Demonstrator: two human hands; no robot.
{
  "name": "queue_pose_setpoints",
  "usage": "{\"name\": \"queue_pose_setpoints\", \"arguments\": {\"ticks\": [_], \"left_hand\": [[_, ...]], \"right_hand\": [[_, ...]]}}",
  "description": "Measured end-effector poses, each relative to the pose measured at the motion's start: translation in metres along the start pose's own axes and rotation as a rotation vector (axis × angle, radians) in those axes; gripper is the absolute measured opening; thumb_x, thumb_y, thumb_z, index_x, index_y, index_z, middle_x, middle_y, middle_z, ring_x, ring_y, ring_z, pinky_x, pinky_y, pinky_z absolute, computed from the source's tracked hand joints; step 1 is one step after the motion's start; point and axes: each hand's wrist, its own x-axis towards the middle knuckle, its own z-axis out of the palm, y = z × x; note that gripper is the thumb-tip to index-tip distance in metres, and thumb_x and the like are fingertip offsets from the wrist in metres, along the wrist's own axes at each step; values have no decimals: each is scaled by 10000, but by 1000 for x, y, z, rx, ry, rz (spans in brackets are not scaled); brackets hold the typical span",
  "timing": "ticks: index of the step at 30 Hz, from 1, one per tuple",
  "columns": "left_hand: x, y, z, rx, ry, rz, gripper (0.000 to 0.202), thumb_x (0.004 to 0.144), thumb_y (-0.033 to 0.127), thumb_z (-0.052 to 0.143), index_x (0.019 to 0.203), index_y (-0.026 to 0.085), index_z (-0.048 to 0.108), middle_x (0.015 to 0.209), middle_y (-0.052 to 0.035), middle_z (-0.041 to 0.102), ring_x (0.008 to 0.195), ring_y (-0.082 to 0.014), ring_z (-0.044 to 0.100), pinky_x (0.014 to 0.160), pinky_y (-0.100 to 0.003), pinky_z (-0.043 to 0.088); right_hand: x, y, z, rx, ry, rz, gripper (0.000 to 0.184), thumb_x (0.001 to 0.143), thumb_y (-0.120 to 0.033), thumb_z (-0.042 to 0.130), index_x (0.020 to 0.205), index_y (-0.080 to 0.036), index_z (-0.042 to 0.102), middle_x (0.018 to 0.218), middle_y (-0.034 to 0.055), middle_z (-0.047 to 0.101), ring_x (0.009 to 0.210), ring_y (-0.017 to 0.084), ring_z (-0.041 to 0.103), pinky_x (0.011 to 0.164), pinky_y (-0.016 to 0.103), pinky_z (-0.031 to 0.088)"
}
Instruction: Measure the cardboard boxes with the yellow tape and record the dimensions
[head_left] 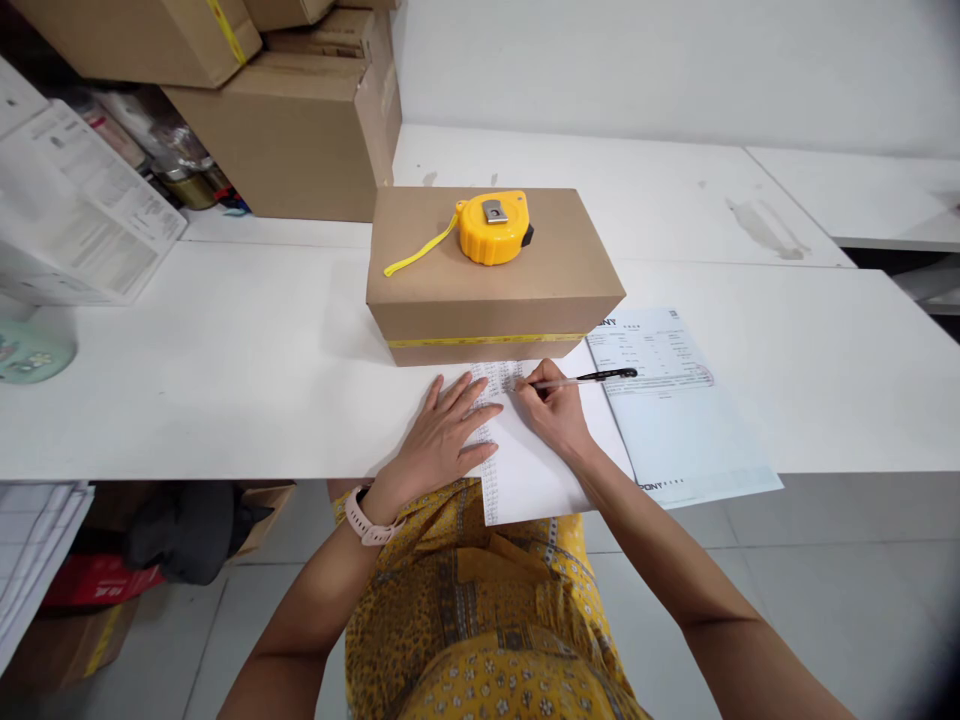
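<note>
In my right hand (553, 408) is a pen (600, 376), its dark cap end pointing right and its tip at the paper. Under both hands lies a white sheet (536, 480) with handwriting along its left side and top. My left hand (448, 432) rests flat on the sheet's left edge, fingers spread. Just beyond the hands stands a closed cardboard box (480, 325) with a yellow tape band. On top of it sits a yellow tape measure (493, 230) with a wrist strap. A printed pale-blue form (675, 430) lies to the right, partly covered by the white sheet.
Larger cardboard boxes (300, 135) are stacked at the back left. A white printed carton (75, 200) and a green container (34, 350) stand at the left. The white table (225, 400) ends close to my body; its front edge runs beneath my wrists.
</note>
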Motion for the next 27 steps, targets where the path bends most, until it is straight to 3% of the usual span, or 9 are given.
{"name": "queue_pose_setpoints", "arguments": {"ticks": [27], "left_hand": [[0, 0, 0, 12, -8, 2, 472, 1039, 488, 546, 1445, 249, 581, 1676, -105, 391, 1599, -323, 252, 1302, -628, 150]], "right_hand": [[1, 2, 0, -23, 30, 25, 184, 764, -284, 628, 685, -250, 465, 553, -65, 441, 540, 116, 390, 533, 272, 290]]}}
